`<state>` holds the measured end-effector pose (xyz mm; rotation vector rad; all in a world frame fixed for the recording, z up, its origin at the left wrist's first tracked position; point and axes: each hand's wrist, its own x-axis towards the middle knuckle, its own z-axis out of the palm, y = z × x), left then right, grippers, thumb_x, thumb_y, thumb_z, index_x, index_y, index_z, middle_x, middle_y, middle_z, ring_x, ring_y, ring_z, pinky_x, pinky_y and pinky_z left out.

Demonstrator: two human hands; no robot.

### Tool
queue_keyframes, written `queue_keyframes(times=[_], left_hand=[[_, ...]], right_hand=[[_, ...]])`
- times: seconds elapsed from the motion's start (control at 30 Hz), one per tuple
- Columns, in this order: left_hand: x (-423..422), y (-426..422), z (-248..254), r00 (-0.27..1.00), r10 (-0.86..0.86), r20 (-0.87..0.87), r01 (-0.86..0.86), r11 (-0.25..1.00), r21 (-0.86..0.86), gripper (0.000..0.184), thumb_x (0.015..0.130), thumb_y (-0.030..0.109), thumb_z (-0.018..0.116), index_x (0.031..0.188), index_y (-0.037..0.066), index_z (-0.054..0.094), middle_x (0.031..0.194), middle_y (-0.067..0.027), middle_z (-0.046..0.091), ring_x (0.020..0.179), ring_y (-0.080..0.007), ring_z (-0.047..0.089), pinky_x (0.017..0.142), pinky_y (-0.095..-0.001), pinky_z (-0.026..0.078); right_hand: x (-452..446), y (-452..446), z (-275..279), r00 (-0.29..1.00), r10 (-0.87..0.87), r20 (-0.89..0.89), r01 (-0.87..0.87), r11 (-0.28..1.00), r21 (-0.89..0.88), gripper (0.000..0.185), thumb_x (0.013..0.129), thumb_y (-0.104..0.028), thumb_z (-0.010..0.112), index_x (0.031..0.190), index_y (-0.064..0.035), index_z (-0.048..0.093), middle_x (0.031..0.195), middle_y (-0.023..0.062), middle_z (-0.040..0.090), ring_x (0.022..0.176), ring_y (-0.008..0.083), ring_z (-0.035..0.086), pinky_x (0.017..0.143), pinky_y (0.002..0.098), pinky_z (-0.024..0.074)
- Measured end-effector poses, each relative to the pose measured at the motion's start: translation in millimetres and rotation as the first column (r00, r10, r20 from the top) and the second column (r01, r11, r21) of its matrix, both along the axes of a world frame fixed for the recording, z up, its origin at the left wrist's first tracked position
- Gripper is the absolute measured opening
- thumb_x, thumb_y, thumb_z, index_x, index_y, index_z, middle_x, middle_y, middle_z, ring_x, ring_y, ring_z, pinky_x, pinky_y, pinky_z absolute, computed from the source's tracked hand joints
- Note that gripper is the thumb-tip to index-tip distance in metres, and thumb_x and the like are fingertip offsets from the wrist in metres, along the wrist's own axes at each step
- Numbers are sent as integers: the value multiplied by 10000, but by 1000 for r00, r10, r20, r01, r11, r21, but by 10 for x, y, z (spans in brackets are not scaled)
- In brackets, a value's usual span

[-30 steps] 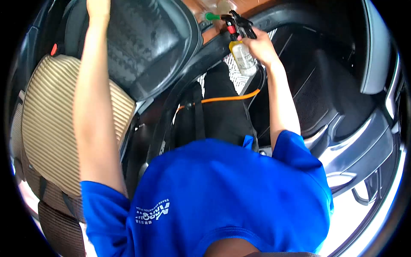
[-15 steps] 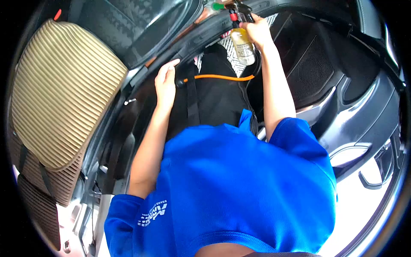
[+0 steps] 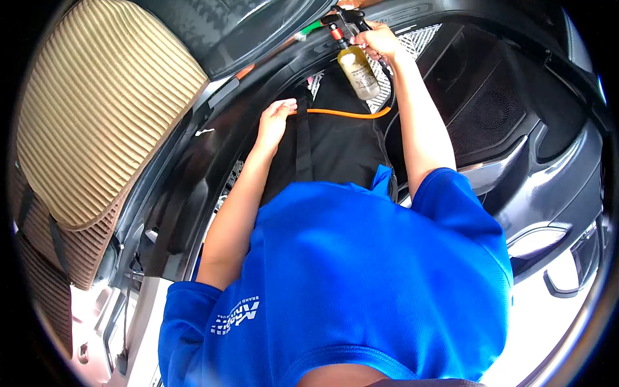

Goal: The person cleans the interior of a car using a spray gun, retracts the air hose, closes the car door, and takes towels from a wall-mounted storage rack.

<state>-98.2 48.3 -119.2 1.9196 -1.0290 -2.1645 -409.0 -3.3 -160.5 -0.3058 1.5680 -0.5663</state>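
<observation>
And the left hand has swung in from far out at 11 o'clock, now much nearer the middle, fingers reaching the near end of the orange hose! Its forearm has cleared the beige seat cover at 10 o'clock, and the spray bottle leans further, neck toward 11!

You had a beige ribbed fabric seat cover on your left, with a glossy black leather-like seat beside it. On your right stood a black car door panel with a round perforated speaker grille. Bright white light showed beyond the door, and a black-and-white patterned floor surface lay ahead of you.
</observation>
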Motion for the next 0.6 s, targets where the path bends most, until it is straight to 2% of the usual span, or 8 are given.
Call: queue_keyframes(times=[0.13,0.2,0.3,0.33,0.4,0.5,0.53,0.6], left_hand=[[-13,-32,34,999,44,25,-45,999,14,284,959,136,429,1117,-29,598,1095,-140,636,1048,-214,593,965,-327,423],[29,0,-35,990,130,-58,-131,991,-16,253,957,115,453,1081,-42,609,1041,-135,649,999,-195,608,928,-305,445],[80,22,-86,991,96,-90,-99,995,-23,291,946,138,446,1127,-40,588,1089,-143,639,1051,-219,596,969,-326,424],[93,32,-104,991,93,-94,-96,995,-21,291,944,143,453,1127,-39,590,1087,-141,640,1044,-214,598,968,-326,423],[98,42,-127,989,116,-89,-117,993,-5,290,936,147,470,1123,-37,593,1083,-136,643,1026,-205,603,960,-322,428],[61,34,-151,973,203,-107,-200,979,33,265,899,104,512,1108,-33,599,1058,-122,648,998,-191,611,929,-302,446],[39,-1,-106,970,224,-97,-220,974,42,260,894,97,515,1103,-32,601,1052,-120,649,991,-189,613,924,-299,450],[33,-1,-170,938,281,-201,-280,959,36,242,870,69,526,1070,-36,612,1029,-120,657,956,-182,628,906,-285,461]], right_hand=[[124,68,-77,991,84,106,-90,994,58,338,705,-40,699,1034,-84,639,516,-51,449,364,42,308,345,219,210],[253,80,-109,980,93,174,-107,991,77,374,693,-45,716,1057,-82,638,517,-51,454,367,40,312,345,216,213],[375,131,-110,942,182,282,-191,982,7,342,670,12,634,997,-85,662,638,-25,593,383,25,332,339,198,228],[398,148,-24,937,239,256,-233,971,-51,297,702,-12,641,984,-101,669,577,-48,505,398,28,350,356,205,236],[359,193,123,933,269,240,-262,963,-61,307,719,-6,621,1009,-95,668,643,-42,540,416,33,366,367,198,257],[233,168,492,953,292,76,-286,954,-87,281,749,-5,609,1024,-49,644,720,-30,581,425,29,380,381,184,282],[225,218,537,986,156,58,-150,984,-95,283,767,-18,622,1048,-41,617,727,-19,595,415,22,368,370,191,272],[143,245,744,991,122,-54,-124,992,-37,269,776,-20,630,1042,-52,602,693,-13,576,403,28,359,353,203,255]])
